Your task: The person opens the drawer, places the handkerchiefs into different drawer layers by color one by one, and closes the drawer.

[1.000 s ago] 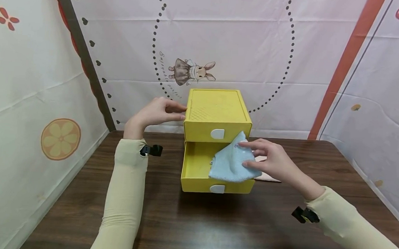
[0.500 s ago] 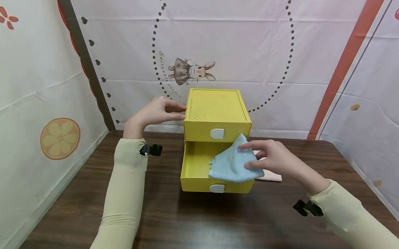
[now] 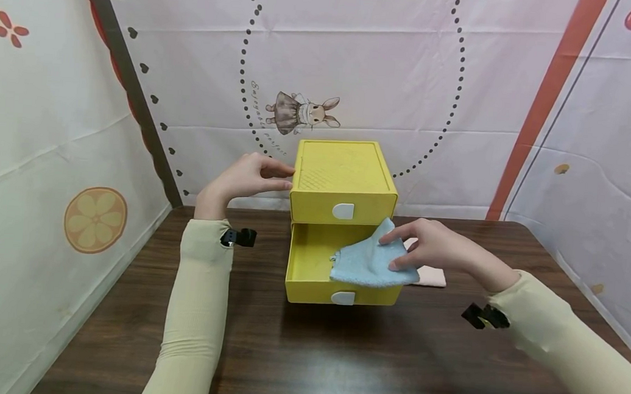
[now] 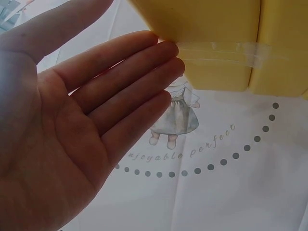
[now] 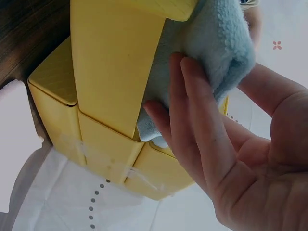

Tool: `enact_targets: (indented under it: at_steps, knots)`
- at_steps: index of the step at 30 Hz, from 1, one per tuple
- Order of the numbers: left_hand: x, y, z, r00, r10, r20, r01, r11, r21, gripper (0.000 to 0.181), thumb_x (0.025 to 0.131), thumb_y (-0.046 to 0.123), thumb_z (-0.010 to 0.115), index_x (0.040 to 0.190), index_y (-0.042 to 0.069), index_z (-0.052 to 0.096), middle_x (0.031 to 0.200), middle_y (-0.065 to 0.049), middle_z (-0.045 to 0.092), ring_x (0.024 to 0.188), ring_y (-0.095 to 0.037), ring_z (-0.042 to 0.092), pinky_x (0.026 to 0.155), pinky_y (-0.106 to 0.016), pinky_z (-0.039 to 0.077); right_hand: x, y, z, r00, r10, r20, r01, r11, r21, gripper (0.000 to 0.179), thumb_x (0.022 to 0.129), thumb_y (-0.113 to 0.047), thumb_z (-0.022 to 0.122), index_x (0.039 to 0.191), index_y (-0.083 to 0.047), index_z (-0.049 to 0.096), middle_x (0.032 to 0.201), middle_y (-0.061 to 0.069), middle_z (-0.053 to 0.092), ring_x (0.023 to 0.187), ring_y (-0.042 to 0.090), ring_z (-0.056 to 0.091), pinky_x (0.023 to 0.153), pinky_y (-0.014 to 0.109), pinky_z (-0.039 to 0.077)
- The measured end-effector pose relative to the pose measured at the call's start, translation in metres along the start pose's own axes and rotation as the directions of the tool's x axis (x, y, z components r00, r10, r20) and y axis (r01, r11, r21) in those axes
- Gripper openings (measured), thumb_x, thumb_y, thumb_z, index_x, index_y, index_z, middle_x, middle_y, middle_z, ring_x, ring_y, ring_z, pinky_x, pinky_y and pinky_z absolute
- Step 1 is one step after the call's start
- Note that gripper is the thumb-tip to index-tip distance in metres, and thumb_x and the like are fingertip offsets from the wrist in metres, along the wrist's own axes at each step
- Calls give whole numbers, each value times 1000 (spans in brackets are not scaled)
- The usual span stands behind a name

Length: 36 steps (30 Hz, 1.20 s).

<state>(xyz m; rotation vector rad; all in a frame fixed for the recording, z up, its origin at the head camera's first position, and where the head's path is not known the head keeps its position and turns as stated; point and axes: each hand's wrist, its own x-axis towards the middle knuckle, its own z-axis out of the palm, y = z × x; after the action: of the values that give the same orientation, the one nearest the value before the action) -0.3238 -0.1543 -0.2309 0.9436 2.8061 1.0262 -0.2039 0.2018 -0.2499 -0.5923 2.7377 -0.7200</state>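
A yellow drawer unit [image 3: 345,168] stands at the back of the table, its upper drawer closed and its lower drawer [image 3: 309,293] pulled out. My left hand [image 3: 251,177] touches the unit's left side with its fingertips; in the left wrist view the fingers are straight and the palm holds nothing. A light blue towel [image 3: 362,264] lies partly in the lower drawer and hangs over its right wall. My right hand [image 3: 435,248] holds the towel's right part between thumb and fingers. In the right wrist view, the towel [image 5: 224,43] partly hides the drawer opening.
A pale pink cloth [image 3: 432,277] lies on the dark wooden table [image 3: 331,363] to the right of the drawer unit, partly behind my right hand. Printed fabric [image 3: 368,72] hangs close behind the unit and along both sides of the table.
My right hand has shifted slightly to the right, and the towel's raised corner has sunk lower at the drawer's right side. The left hand and the drawer unit stay in place.
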Motion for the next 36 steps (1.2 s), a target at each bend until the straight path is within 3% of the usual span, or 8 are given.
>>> enact_targets:
  at_steps: [10, 18, 25, 36]
  knots:
    - [-1, 0, 0, 1000, -2, -3, 2, 1000, 2, 45, 85, 38, 70, 122, 14, 65, 121, -8, 66, 105, -19, 64, 91, -40, 51, 13, -5, -2, 999, -1, 52, 2, 1000, -19, 46, 75, -26, 80, 117, -11, 69, 108, 10, 64, 79, 18, 54, 61, 27, 48]
    - [0, -2, 0, 1000, -2, -4, 2, 1000, 10, 45, 84, 40, 70, 122, 15, 65, 122, -8, 66, 106, -19, 64, 91, -40, 51, 22, -7, -3, 993, -21, 114, 20, 1000, 15, 46, 76, -25, 79, 117, -6, 68, 110, 11, 65, 88, 15, 58, 68, 26, 53]
    - [0, -2, 1, 1000, 3, -4, -3, 1000, 10, 45, 84, 40, 70, 122, 15, 65, 121, -8, 66, 105, -18, 64, 91, -39, 51, 32, -6, -2, 988, -31, 154, 21, 997, 68, 47, 77, -23, 79, 118, -3, 66, 95, 6, 64, 81, 11, 56, 68, 25, 53]
    - [0, 0, 1, 1000, -7, -1, 7, 1000, 4, 46, 84, 41, 70, 122, 15, 65, 122, -10, 65, 106, -19, 64, 91, -40, 51, 39, -9, 6, 995, 16, 101, -22, 998, 59, 48, 78, -25, 78, 120, -6, 66, 84, 7, 57, 77, 12, 57, 69, 27, 55]
